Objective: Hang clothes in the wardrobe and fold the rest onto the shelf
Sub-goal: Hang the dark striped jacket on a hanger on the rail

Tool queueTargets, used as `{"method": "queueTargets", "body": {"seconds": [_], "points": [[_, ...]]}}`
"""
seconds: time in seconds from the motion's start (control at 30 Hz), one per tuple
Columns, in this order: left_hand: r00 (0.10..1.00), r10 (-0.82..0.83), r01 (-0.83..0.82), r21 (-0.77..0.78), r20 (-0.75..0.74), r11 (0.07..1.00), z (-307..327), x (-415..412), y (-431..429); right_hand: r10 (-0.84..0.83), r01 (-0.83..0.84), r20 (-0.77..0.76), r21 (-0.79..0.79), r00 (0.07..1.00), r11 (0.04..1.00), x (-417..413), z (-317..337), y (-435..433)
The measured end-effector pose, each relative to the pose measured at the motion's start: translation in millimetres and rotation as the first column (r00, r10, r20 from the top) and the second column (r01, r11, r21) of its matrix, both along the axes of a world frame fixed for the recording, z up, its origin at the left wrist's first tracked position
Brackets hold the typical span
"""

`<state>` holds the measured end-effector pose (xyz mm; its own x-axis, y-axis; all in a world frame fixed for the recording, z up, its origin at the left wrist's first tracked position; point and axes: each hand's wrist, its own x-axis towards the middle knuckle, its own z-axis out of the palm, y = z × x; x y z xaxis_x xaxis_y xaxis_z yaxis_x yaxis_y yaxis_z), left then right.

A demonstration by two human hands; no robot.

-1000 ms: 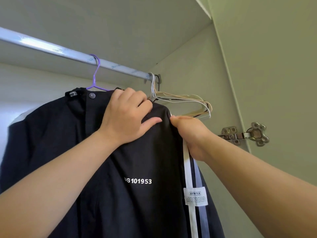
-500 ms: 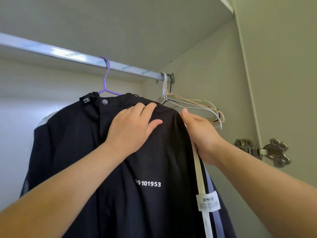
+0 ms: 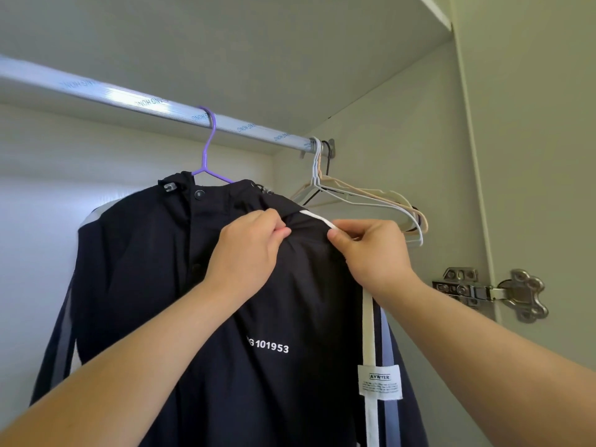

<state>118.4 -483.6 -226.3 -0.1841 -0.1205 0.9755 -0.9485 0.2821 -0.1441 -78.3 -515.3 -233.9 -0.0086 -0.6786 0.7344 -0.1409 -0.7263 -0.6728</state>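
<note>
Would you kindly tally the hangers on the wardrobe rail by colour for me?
Purple hanger, carrying the black jacket: 1
White hanger: at least 1
Beige hanger: 1
Black hanger: 1
Total: at least 4; the empty ones overlap, so some may be hidden.

The jacket [image 3: 154,285] I'm pinching is dark navy, near black, with white numbers printed on the chest. A white stripe [image 3: 369,333] runs down its sleeve, a grey-blue stripe [image 3: 388,343] beside it, and the white label [image 3: 380,382] has black print. Its hanger [image 3: 206,156] is lilac. The rail [image 3: 129,100] is silver with blue lettering; at its right end hang white, beige and black spare hangers [image 3: 371,198]. The wardrobe wall [image 3: 403,124] is pale greenish cream, the hinge [image 3: 477,290] silver.
</note>
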Motion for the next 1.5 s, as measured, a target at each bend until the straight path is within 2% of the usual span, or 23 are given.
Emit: {"method": "queueTargets", "body": {"seconds": [0.17,0.37,0.57,0.63,0.7,0.8,0.93,1.03,1.1,1.17,1.27,1.37,1.43,1.5], "points": [[0.997,0.033,-0.032,-0.009,0.077,0.999,-11.5,11.4,-3.8,-0.158,0.147,-0.101,-0.107,0.982,0.983,8.5,-9.7,3.4],[0.994,0.052,-0.055,0.029,0.095,0.998,-2.6,24.3,-4.2,-0.183,0.176,-0.293,-0.051,0.938,0.983,14.5,-9.3,3.9],[0.989,0.039,-0.037,-0.016,0.141,0.999,5.5,26.2,11.7,-0.254,0.267,-0.338,-0.010,0.906,0.964,17.6,1.6,7.8],[0.993,0.028,-0.023,-0.043,0.118,0.999,9.4,34.5,18.8,-0.324,0.323,-0.330,-0.060,0.887,0.945,20.5,3.1,12.2],[0.997,0.037,-0.031,-0.090,0.070,0.995,14.2,48.4,26.8,-0.443,0.399,-0.310,-0.197,0.841,0.896,28.8,3.7,20.0],[0.996,0.091,-0.089,-0.124,0.008,0.988,21.4,74.9,39.2,-0.624,0.461,-0.249,-0.488,0.741,0.741,52.5,6.4,36.9],[0.978,0.188,-0.201,-0.165,-0.091,0.966,27.5,116.7,52.7,-0.652,0.290,-0.303,-0.712,0.695,0.640,96.2,11.6,56.3],[0.917,0.208,-0.267,-0.137,-0.339,0.954,29.4,150.9,61.4,-0.629,0.138,-0.395,-0.766,0.670,0.628,131.0,16.3,69.5],[0.833,0.213,-0.270,-0.039,-0.511,0.962,28.9,176.3,64.9,-0.586,0.039,-0.463,-0.762,0.665,0.646,154.3,20.2,76.0],[0.751,0.246,-0.225,0.113,-0.613,0.968,26.0,199.9,71.0,-0.571,-0.022,-0.502,-0.763,0.649,0.646,178.4,24.4,81.8],[0.718,0.130,0.072,0.258,-0.684,0.963,17.6,220.2,82.7,-0.562,0.016,-0.499,-0.738,0.660,0.674,211.0,33.4,85.9],[0.732,0.042,0.219,0.294,-0.680,0.930,11.4,228.2,94.8,-0.527,0.084,-0.505,-0.663,0.684,0.744,233.3,47.3,82.8],[0.736,-0.009,0.280,0.292,-0.677,0.915,9.4,235.2,101.2,-0.587,0.093,-0.517,-0.695,0.623,0.713,245.6,55.8,78.0],[0.694,-0.066,0.346,0.252,-0.717,0.904,6.8,242.6,106.0,-0.655,0.101,-0.517,-0.738,0.550,0.667,254.6,61.5,75.1]]}}
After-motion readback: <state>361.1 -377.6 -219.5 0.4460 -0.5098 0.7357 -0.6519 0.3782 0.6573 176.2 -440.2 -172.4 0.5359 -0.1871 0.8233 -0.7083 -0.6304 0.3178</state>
